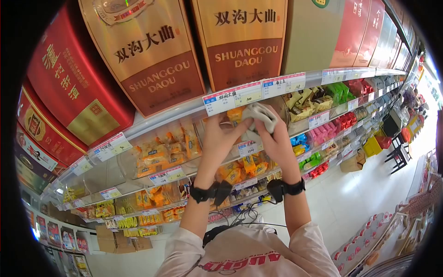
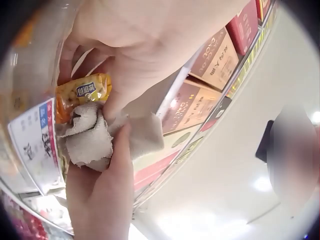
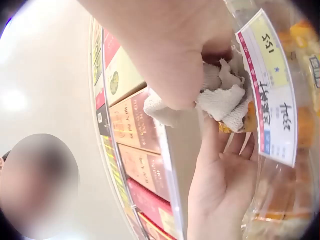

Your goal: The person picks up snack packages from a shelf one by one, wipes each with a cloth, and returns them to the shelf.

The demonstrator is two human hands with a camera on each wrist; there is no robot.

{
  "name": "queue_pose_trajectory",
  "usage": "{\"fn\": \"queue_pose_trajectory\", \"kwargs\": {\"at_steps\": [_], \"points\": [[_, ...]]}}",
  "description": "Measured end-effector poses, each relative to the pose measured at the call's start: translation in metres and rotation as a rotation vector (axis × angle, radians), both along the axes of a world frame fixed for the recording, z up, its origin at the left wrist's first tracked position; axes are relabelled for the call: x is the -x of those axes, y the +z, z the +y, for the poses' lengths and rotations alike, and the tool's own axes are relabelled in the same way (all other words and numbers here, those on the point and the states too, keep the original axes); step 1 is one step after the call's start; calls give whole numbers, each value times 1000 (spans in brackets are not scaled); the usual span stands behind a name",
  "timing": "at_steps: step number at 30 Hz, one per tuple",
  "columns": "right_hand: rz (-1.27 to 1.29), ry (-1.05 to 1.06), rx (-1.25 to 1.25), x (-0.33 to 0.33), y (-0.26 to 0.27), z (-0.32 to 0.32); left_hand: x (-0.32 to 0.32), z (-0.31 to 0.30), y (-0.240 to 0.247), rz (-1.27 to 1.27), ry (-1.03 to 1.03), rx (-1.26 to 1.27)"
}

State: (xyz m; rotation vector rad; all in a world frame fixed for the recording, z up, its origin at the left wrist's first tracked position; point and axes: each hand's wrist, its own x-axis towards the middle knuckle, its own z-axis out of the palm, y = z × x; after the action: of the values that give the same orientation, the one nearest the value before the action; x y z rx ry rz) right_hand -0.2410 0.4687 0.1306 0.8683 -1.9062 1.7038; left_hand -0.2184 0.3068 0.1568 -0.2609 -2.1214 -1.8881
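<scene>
- right hand clenched round white cloth, which is bunched against orange packet
- left hand pinches orange packet, fingers touching the cloth
- both raised at shelf edge

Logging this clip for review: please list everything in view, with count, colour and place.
gift boxes: several, gold and red, top shelf.
price labels: many, white with blue and yellow, shelf edges.
snack packs: many, orange, clear bins on lower shelves.
cloth: one, white, at the shelf front.
snack packet: one, orange, beside the cloth.
wrist cameras: two, black, one per wrist.
left hand: pinches the snack packet.
right hand: grips the cloth.
</scene>
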Motion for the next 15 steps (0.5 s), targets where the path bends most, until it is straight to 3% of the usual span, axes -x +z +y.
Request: {"fn": "queue_pose_trajectory", "kwargs": {"at_steps": [1,5,6,10,13,15], "points": [[62,-1,16,-9,-5,1,-9,0,-4,32,-9,-38],[-98,173,213,-54,-12,4,-38,-9,-15,74,-118,-203],[-11,117,171,-57,-19,8,-48,-12,-14,49,-158,-286],[-242,-164,717,-79,-20,-2,-75,-24,-12,-49,-198,-377],[-321,-256,618,-88,-15,-20,-79,-18,-19,-4,-102,-372],[-299,-153,385,-91,-19,-31,-83,-13,-21,55,-14,-248]]}}
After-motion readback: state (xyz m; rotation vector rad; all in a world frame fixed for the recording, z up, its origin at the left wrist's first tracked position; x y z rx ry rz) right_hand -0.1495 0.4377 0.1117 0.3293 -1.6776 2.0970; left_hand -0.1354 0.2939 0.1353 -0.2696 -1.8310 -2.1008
